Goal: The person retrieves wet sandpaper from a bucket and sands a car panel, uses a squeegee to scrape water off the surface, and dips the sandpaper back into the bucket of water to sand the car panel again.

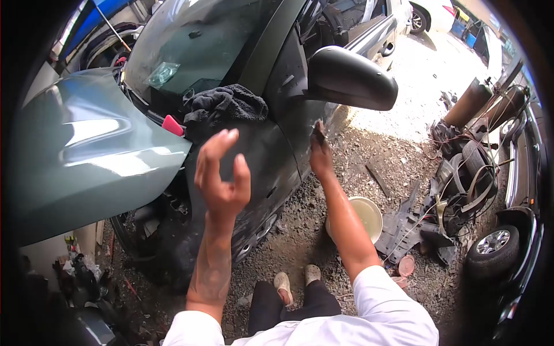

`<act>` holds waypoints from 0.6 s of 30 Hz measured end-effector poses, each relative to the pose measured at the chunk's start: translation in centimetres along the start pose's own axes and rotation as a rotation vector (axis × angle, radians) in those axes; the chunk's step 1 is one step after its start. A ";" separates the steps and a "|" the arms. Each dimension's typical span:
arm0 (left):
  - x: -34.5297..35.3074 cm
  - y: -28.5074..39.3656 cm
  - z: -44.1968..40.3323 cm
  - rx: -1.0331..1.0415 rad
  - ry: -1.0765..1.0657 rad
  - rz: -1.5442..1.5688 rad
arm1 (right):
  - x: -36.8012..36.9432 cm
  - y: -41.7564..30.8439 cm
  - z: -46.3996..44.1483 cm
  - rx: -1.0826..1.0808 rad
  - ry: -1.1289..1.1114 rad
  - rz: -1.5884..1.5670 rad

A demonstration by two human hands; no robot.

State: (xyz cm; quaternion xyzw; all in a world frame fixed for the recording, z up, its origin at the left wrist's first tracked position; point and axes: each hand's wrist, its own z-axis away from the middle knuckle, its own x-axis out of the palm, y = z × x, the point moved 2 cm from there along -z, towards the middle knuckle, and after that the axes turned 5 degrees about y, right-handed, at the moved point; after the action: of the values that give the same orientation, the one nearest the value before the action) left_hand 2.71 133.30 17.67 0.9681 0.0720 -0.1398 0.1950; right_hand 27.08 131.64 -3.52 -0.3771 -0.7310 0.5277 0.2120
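Loosely curved left hand (218, 183), thumb apart | right hand (321, 151), grip unclear, beside matte door (298, 134)

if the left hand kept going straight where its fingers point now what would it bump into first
Probably the bunched dark cloth at the base of the windshield; depth is unclear, so the left hand might pass above it.

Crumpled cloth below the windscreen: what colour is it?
The cloth is dark grey, nearly black; head view shows it.
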 end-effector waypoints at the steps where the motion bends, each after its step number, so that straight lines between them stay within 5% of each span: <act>1: 2.6 -1.8 -4.3 -0.013 0.076 0.043 | 3.5 -1.3 -0.3 0.009 -0.022 0.086; 3: 8.0 -6.4 -11.5 0.097 0.067 -0.039 | 7.6 -3.0 0.6 0.033 -0.033 0.171; 6: 14.2 -12.2 -16.7 0.258 -0.325 -0.233 | 9.6 -4.0 2.7 0.154 -0.013 0.275; 8: 17.1 -15.2 -16.9 0.350 -0.529 -0.334 | 8.8 -3.8 1.3 0.030 0.022 0.376; 10: 19.5 -16.6 -15.9 0.319 -0.455 -0.386 | 7.1 -1.5 -4.4 0.012 0.082 0.409; 12: 19.7 -16.6 -14.7 0.274 -0.415 -0.350 | 7.1 3.5 -5.3 -0.122 0.052 0.760; 13: 19.8 -16.6 -14.8 0.280 -0.405 -0.347 | 7.3 -0.8 -3.6 -0.010 0.090 0.453; 18: 19.9 -16.4 -15.3 0.278 -0.357 -0.324 | 8.4 -5.6 1.3 0.073 -0.027 0.430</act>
State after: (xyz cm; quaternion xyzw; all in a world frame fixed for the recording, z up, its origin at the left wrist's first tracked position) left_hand 22.18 156.10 19.40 0.9215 0.1705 -0.3461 0.0449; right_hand 19.12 136.47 0.49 -0.5094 -0.6167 0.5920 0.0985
